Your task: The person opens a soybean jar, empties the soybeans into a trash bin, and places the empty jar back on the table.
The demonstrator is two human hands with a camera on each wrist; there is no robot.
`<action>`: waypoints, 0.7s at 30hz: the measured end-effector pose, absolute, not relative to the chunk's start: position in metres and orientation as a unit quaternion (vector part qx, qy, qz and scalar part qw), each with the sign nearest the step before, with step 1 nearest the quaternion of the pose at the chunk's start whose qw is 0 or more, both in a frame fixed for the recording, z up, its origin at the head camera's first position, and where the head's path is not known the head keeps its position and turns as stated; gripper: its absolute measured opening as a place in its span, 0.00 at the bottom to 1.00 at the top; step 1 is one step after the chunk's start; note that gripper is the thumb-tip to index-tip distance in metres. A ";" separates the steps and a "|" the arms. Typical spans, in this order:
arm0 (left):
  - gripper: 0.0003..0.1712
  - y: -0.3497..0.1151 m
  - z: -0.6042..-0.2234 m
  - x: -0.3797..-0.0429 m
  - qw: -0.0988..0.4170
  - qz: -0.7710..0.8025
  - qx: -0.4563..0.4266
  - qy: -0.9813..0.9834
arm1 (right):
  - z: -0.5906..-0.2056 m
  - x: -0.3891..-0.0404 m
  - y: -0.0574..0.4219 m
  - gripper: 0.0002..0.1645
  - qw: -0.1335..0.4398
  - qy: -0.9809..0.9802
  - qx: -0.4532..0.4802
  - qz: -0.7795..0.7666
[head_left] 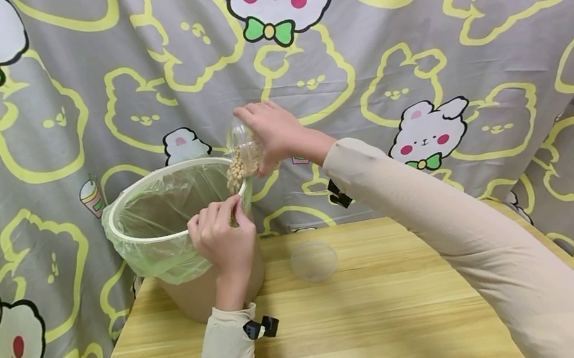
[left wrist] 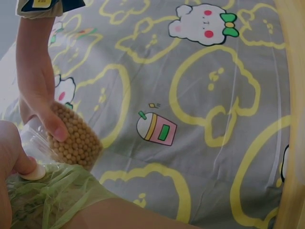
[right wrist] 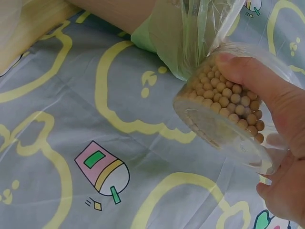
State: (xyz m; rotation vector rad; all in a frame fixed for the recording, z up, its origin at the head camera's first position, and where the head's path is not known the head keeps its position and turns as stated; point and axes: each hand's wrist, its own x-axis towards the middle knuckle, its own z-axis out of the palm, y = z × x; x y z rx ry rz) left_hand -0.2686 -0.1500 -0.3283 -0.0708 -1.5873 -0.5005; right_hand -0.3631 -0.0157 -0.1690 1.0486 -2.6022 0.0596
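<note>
In the left wrist view a small yellow label (left wrist: 42, 3) sits on a dark band at the far wrist, its marks too small to read. A printed cup (right wrist: 101, 167) with a green patch and a straw decorates the grey curtain (head_left: 305, 86), among yellow outlines and white animal heads with green bows.

The right hand (head_left: 279, 132) holds a clear jar (head_left: 243, 135) tipped at the right side of the bin (head_left: 192, 295), above the rim; its thumb presses one side and its fingers curl round the other. Tan beads (right wrist: 233, 98) crowd inside the jar, and in the head view some spill from its lower side towards the bin. The blur there makes it hard to say whether the jar touches the rim.

The left hand (head_left: 223, 235) grips the near right part of the white rim (head_left: 186, 164), fingers curled over it, thumb pinching from the other side. A green liner (head_left: 163, 261) lines the bin and hangs in folds outside. The left hand covers that stretch of rim, and the right hand hides part of the jar.

A clear round lid (head_left: 314, 262) lies flat on the wooden table (head_left: 377, 329), right of the bin. Black devices sit at both wrists, over beige sleeves (head_left: 462, 225).
</note>
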 end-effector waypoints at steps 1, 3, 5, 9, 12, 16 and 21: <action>0.03 -0.150 -0.328 -0.269 0.673 -0.223 -0.032 -0.705 | -0.169 -0.363 -0.016 0.80 0.168 -0.914 0.369 0.017; 0.03 -0.150 -0.328 -0.269 0.674 -0.223 -0.031 -0.704 | -0.169 -0.362 -0.017 0.80 0.170 -0.914 0.369 0.010; 0.03 -0.150 -0.328 -0.269 0.674 -0.224 -0.032 -0.703 | -0.168 -0.361 -0.018 0.80 0.174 -0.913 0.368 0.002; 0.03 -0.150 -0.328 -0.269 0.675 -0.225 -0.032 -0.702 | -0.168 -0.359 -0.020 0.80 0.180 -0.913 0.366 -0.011; 0.03 -0.150 -0.328 -0.269 0.675 -0.226 -0.033 -0.702 | -0.168 -0.358 -0.022 0.79 0.181 -0.913 0.365 -0.015; 0.03 -0.150 -0.329 -0.269 0.674 -0.226 -0.034 -0.702 | -0.168 -0.357 -0.024 0.78 0.181 -0.914 0.363 -0.016; 0.03 -0.150 -0.329 -0.269 0.674 -0.225 -0.034 -0.703 | -0.169 -0.356 -0.025 0.79 0.185 -0.913 0.363 -0.019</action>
